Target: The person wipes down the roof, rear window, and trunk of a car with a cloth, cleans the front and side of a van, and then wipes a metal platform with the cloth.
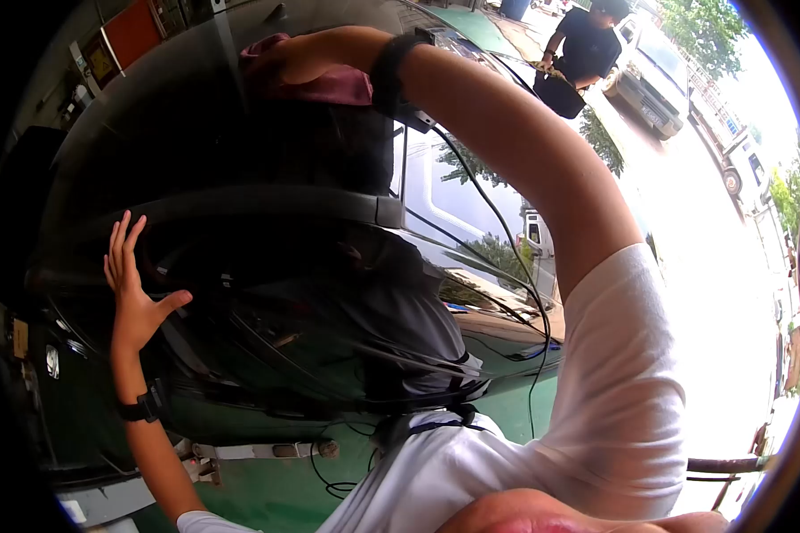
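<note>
A dark, glossy car (267, 222) fills the centre and left of the frame, reflections of trees and sky sliding bright across its panel at centre right. Beneath it, green floor (517, 404) shows along the lower middle. Up in the upper right, there's a white vehicle (651, 75) — and just left of it a person in dark clothes (588, 44). Thin black cables (542, 330) run down over the car's bright side, right of centre.

Now the hands! The right arm arcs over from the lower right, and the right hand (295, 64) is at upper centre, on a dark red cloth (351, 86) lying against the car's dark upper surface. Whether the fingers grip that cloth or just press it, I can't tell. Over at the left, the left hand (135, 306) is wide open, fingers up, thumb out to the side — holding nothing, right by the car's dark side. Each wrist wears a black band (142, 407).
</note>
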Demonstrator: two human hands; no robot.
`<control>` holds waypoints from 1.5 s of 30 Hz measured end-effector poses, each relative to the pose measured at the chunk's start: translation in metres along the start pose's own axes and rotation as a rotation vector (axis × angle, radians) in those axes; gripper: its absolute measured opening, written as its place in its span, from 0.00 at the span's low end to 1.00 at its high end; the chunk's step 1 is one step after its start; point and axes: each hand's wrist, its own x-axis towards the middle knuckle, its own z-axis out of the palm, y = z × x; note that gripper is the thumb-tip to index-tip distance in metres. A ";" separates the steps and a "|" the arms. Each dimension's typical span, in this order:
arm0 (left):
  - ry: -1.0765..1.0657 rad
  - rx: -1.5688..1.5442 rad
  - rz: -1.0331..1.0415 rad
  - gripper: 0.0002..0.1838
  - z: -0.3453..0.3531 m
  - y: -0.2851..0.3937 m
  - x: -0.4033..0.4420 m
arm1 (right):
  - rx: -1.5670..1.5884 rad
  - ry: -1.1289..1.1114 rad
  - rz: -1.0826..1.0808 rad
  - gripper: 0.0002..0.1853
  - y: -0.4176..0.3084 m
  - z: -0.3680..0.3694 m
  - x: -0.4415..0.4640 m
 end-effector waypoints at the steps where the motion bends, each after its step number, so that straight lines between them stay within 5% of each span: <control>1: 0.015 -0.025 -0.014 0.65 -0.004 0.004 -0.005 | 0.065 -0.071 0.035 0.31 -0.004 0.000 0.007; 2: 0.036 -0.046 -0.022 0.65 -0.008 0.009 -0.006 | 0.123 -0.136 0.071 0.28 -0.007 -0.004 0.013; 3: 0.210 -0.187 -0.090 0.65 0.073 0.042 0.005 | -0.087 -0.235 0.037 0.28 0.023 -0.035 0.006; 5: 0.193 -0.347 -0.122 0.65 0.108 0.075 -0.003 | -0.054 -0.168 0.080 0.28 0.051 -0.026 -0.041; 9: 0.190 -0.317 -0.101 0.64 0.096 0.066 -0.005 | 0.019 -0.128 0.179 0.27 0.089 -0.008 -0.052; 12: 0.194 -0.294 -0.100 0.63 0.095 0.063 -0.005 | -0.369 0.067 -0.138 0.27 0.144 0.003 -0.058; 15: 0.215 -0.285 -0.080 0.62 0.096 0.063 -0.005 | -0.542 0.057 -0.237 0.27 0.096 -0.018 -0.117; 17: 0.213 -0.283 -0.065 0.62 0.095 0.062 -0.006 | -0.176 -0.012 0.297 0.26 0.074 -0.034 -0.151; 19: 0.244 -0.277 -0.058 0.61 0.092 0.060 -0.003 | -0.221 -0.062 0.021 0.23 0.089 -0.044 -0.187; 25: 0.257 -0.263 -0.062 0.59 0.103 0.056 -0.006 | -0.308 -0.175 0.485 0.20 -0.044 -0.059 -0.303; 37: 0.234 -0.292 -0.082 0.57 0.111 0.050 -0.001 | -0.238 -0.137 0.608 0.20 -0.103 -0.028 -0.471; 39: 0.259 -0.353 -0.076 0.59 0.108 0.052 -0.002 | -0.207 -0.146 0.723 0.22 -0.123 -0.027 -0.487; 41: 0.240 -0.359 -0.100 0.63 0.113 0.048 -0.001 | -0.172 -0.001 0.604 0.24 -0.114 -0.011 -0.524; 42: 0.223 -0.347 -0.104 0.65 0.112 0.050 -0.002 | -0.104 -0.088 0.754 0.26 -0.125 -0.014 -0.531; 43: 0.193 -0.336 -0.104 0.68 0.109 0.053 -0.003 | -0.215 0.014 0.621 0.27 -0.124 -0.005 -0.546; 45: 0.122 -0.303 -0.134 0.71 0.098 0.056 -0.001 | -0.081 -0.109 0.854 0.31 -0.127 -0.003 -0.570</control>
